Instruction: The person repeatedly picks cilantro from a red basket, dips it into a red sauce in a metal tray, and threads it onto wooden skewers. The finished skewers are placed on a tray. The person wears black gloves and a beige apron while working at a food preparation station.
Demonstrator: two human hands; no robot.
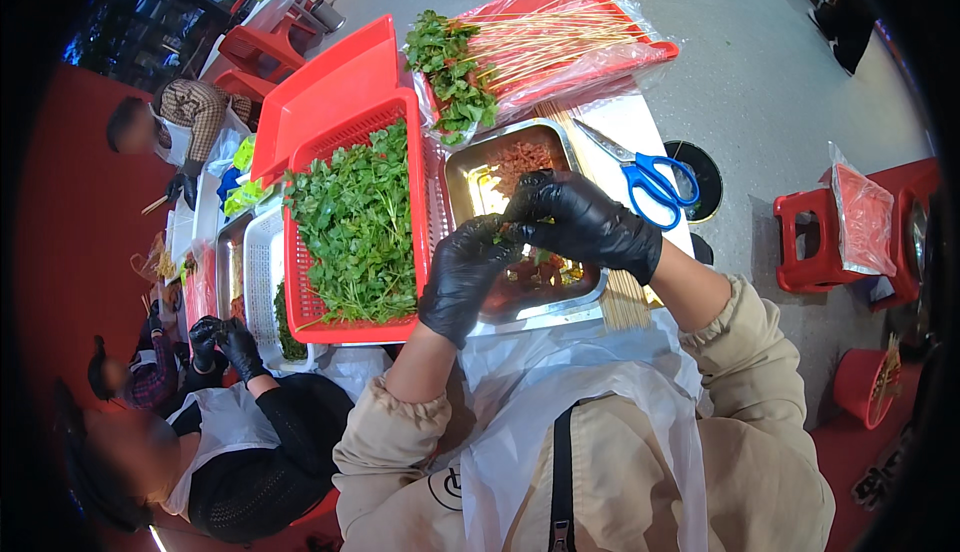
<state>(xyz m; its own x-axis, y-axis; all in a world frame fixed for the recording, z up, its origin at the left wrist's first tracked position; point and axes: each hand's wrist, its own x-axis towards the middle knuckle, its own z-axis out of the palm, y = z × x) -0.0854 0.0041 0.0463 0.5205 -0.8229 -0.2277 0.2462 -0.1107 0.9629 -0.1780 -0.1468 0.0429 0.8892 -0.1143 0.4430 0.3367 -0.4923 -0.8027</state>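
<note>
Both my hands wear black gloves and meet fingertip to fingertip above a steel tray. My left hand and my right hand pinch a small bit of leafy greens, mostly hidden by the fingers. Under them, the tray holds a heap of reddish minced or sliced meat at its far end. Oily red pieces with some green lie at its near end. Left of the tray, a red plastic basket is piled with cilantro. Bamboo skewers lie along the tray's right side.
Blue-handled scissors lie on the table to the right. Beyond, a red plastic-lined tray holds cilantro-wrapped skewers. A black bucket stands beside the table. Co-workers in gloves sit along the left, one person close by.
</note>
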